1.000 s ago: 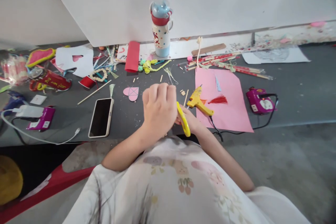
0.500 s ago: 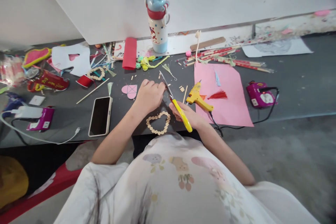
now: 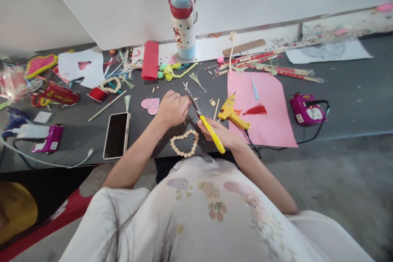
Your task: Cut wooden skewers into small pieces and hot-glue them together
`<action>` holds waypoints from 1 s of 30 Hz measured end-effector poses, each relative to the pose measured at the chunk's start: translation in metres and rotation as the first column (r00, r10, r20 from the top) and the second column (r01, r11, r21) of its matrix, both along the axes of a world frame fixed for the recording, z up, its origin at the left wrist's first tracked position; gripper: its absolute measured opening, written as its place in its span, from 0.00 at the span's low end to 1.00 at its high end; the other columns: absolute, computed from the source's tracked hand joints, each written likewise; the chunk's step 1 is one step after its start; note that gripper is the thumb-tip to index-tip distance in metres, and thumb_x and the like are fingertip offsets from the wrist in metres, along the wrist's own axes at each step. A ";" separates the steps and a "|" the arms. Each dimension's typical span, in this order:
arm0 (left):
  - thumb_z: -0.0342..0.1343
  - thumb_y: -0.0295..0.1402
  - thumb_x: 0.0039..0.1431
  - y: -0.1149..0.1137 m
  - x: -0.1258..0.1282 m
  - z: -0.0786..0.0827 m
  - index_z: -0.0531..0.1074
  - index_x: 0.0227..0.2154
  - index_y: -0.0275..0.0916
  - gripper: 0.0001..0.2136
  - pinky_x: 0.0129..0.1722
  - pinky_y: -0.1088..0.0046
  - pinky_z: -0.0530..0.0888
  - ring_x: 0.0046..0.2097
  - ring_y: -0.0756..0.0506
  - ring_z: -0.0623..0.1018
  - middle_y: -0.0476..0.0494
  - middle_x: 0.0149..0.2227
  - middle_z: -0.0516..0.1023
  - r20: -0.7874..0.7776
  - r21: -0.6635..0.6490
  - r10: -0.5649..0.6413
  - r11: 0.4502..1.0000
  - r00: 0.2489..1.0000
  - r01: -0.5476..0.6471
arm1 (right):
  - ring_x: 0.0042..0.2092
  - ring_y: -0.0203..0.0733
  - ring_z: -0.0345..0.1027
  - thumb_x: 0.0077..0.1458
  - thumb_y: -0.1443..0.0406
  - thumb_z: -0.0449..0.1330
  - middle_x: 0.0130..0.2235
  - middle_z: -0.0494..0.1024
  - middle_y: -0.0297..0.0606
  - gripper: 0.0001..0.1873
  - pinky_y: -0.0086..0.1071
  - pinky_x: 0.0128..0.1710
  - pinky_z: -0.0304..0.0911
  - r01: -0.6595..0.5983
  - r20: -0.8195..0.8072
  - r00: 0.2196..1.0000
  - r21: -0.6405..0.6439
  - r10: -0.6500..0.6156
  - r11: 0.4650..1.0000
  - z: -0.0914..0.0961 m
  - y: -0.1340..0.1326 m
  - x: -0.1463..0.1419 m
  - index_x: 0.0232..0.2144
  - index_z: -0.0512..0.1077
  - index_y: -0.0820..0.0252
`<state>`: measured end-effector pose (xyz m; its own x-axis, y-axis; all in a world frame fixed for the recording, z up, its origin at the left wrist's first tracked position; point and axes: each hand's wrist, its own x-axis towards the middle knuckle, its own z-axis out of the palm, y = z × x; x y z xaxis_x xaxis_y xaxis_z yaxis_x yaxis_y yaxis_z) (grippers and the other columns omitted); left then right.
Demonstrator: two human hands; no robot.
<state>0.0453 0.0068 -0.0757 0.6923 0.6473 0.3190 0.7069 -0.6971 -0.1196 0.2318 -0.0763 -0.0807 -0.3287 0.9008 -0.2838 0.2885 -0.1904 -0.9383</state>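
Note:
My right hand point(image 3: 218, 133) is closed around the yellow handles of a pair of scissors point(image 3: 211, 133). Their blades point away from me and pass close by the fingertips of my left hand point(image 3: 174, 108). That hand is curled with its back upward, so whatever its fingers pinch is hidden. Just below my hands, a heart-shaped ring of small wooden pieces point(image 3: 176, 151) lies near the table's front edge. Small cut wooden bits point(image 3: 212, 102) and a thin stick point(image 3: 216, 108) lie right of the blades. Left of my left hand is a pink paper heart point(image 3: 152, 106).
A yellow glue gun point(image 3: 229, 110) rests partly on pink paper point(image 3: 270, 125), its cord running to a purple power box point(image 3: 307, 110). A phone point(image 3: 116, 136) lies at left. Behind stand a bottle point(image 3: 184, 28) and wrapped sticks point(image 3: 248, 63). A red can point(image 3: 58, 92) lies far left.
The view has shifted slightly. Both hands and the scissors keep nearly the same places over the table, and the wooden heart ring has stayed put.

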 end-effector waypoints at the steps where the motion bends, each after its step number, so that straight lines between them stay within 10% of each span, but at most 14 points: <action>1: 0.39 0.34 0.64 0.001 0.000 0.000 0.69 0.30 0.39 0.14 0.35 0.63 0.63 0.29 0.43 0.71 0.42 0.23 0.72 0.007 -0.003 -0.005 1.000 1.000 0.005 | 0.24 0.30 0.47 0.54 0.44 0.50 0.24 0.54 0.27 0.24 0.26 0.23 0.51 -0.028 -0.036 0.999 -0.022 0.027 0.999 -0.002 0.001 0.001 0.24 0.55 0.57; 18: 0.37 0.34 0.65 0.008 0.001 -0.008 0.66 0.27 0.38 0.16 0.33 0.64 0.60 0.27 0.44 0.69 0.44 0.21 0.70 0.055 0.056 -0.057 0.997 0.997 0.054 | 0.24 0.30 0.45 0.55 0.47 0.52 0.23 0.52 0.27 0.22 0.28 0.23 0.47 -0.069 -0.159 0.986 -0.094 0.053 0.993 -0.008 0.006 0.000 0.24 0.53 0.57; 30: 0.37 0.32 0.65 -0.017 -0.001 0.018 0.61 0.23 0.40 0.15 0.32 0.67 0.62 0.26 0.46 0.65 0.47 0.21 0.66 0.383 0.066 -0.125 0.992 0.915 0.108 | 0.33 0.41 0.67 0.54 0.52 0.53 0.33 0.73 0.38 0.16 0.30 0.32 0.55 -0.063 0.338 0.941 0.173 0.000 0.983 0.028 -0.012 -0.006 0.33 0.53 0.56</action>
<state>0.0442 -0.0106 -0.0579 0.5796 0.5491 0.6022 0.6180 -0.7778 0.1144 0.2262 -0.0887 -0.0529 -0.2713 0.9375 -0.2182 0.5955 -0.0146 -0.8032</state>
